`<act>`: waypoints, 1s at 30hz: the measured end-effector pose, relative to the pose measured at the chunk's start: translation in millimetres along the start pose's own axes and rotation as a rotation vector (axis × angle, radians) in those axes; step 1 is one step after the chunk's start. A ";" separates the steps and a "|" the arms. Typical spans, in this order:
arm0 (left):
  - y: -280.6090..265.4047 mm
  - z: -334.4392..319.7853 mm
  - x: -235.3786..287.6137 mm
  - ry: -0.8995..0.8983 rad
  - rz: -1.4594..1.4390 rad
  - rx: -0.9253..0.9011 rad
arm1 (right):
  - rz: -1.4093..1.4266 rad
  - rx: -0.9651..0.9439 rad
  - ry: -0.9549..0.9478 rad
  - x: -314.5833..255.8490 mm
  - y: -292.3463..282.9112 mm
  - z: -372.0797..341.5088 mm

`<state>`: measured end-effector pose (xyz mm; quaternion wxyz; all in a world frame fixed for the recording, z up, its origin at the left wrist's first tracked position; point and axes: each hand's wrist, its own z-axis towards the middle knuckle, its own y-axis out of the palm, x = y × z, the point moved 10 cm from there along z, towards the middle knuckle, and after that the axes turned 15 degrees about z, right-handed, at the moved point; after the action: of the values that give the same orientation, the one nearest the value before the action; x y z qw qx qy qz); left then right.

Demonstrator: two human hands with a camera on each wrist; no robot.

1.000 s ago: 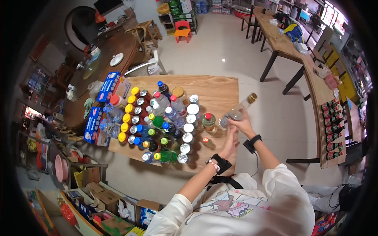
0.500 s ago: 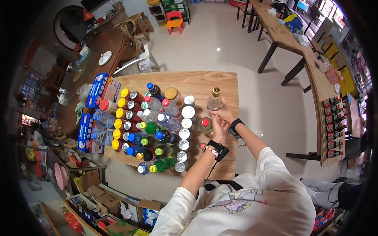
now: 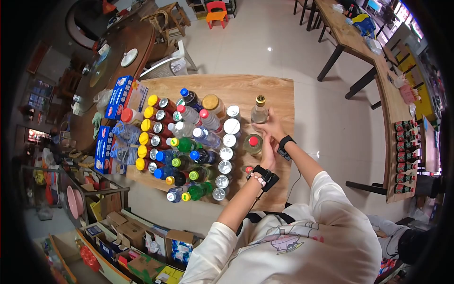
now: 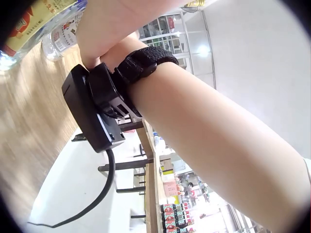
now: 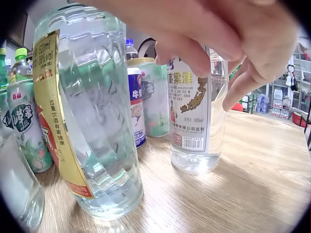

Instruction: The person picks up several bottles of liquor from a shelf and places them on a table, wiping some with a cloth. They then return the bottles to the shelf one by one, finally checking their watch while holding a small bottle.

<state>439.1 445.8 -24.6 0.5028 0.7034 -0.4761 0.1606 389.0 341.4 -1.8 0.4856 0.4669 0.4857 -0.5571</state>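
Observation:
A clear glass liquor bottle (image 3: 258,115) with a gold cap stands upright near the table's right end. My right hand (image 3: 273,128) grips it around the body, and in the right wrist view its printed label (image 5: 194,104) shows under the fingers. The base of that bottle is right at the tabletop. Close below the right hand is my left hand (image 3: 268,154), fingers extended toward it; their tips are partly hidden. Beside both hands stands a larger clear bottle (image 3: 252,146) with a red cap and gold label. A small red-capped bottle (image 3: 248,169) is half hidden by the left wrist.
Left of the hands runs a row of silver-topped cans (image 3: 226,153). Beyond it stand rows of capped drink bottles (image 3: 194,130) and yellow-capped bottles (image 3: 143,151). Blue boxes (image 3: 103,149) line the far left edge. Several dark bottles (image 3: 405,156) stand on the side table.
The gold-capped bottle has come from beyond the table's right edge, tilted, to upright behind the red-capped bottle, in the right hand. The left hand has moved left and slightly forward with it.

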 end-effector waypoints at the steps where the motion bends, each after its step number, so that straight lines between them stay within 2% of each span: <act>1: 0.7 -4.3 0.7 -0.001 0.000 0.009 | -0.029 0.006 -0.015 -8.0 0.1 -1.5; 3: 1.4 -14.7 0.5 0.002 0.084 0.037 | 0.000 -0.025 0.058 3.5 4.2 -5.6; 5: -3.9 -23.7 -9.1 0.008 0.122 0.020 | 0.056 0.009 -0.058 24.8 1.1 -9.6; 6: -1.0 -30.2 -15.3 -0.006 0.169 -0.035 | -0.085 0.014 -0.055 24.2 -1.7 -20.2; 7: 3.9 -41.4 -15.7 -0.019 0.215 -0.089 | -0.078 0.006 -0.052 24.5 -1.5 -32.4; 8: 0.9 -57.8 -21.2 -0.064 0.212 -0.063 | -0.084 0.064 -0.018 28.0 -7.0 -45.8; 9: -0.6 -71.4 -26.8 -0.089 0.254 -0.116 | -0.092 0.120 0.017 33.6 -14.0 -62.6; 11: -20.8 -97.4 -62.5 -0.173 0.313 -0.157 | -0.009 0.062 -0.011 53.3 -17.3 -106.1; 14: -64.0 -145.8 -104.8 -0.326 0.528 -0.225 | -0.134 0.053 0.136 66.4 -23.3 -168.2; 15: -79.0 -158.9 -112.4 -0.325 0.526 -0.215 | -0.191 0.056 0.155 69.1 -25.1 -186.9; 17: -107.6 -191.2 -135.8 -0.466 0.454 -0.186 | -0.255 0.045 0.139 65.3 -23.9 -217.1; 18: -118.1 -206.3 -136.5 -0.461 0.451 -0.176 | -0.321 0.044 0.120 60.1 -22.0 -228.5; 20: -155.6 -233.0 -141.1 -0.560 0.533 -0.040 | -0.396 -0.035 0.105 39.7 -8.1 -242.8; 21: -167.1 -244.7 -139.6 -0.550 0.523 -0.015 | -0.477 -0.108 0.103 29.6 4.4 -248.8; 23: -207.8 -272.9 -132.4 -0.475 0.444 0.240 | -0.448 -0.145 0.012 16.8 23.8 -257.0; 25: -235.9 -303.2 -118.7 -0.395 0.402 0.365 | -0.293 -0.362 0.078 33.7 57.1 -271.4; 27: -259.1 -337.3 -102.4 -0.341 0.339 0.515 | -0.186 -0.537 0.247 22.1 90.7 -285.8; 29: -281.8 -375.6 -101.6 -0.244 0.238 0.671 | 0.009 -0.702 0.270 33.5 125.0 -313.8; 30: -289.3 -392.4 -100.4 -0.227 0.240 0.698 | -0.039 -0.819 0.281 26.5 144.9 -327.8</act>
<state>729.0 846.3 -81.9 0.1545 0.7848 -0.5245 0.2918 546.6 657.0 -71.0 0.5493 0.2977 0.7367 -0.2587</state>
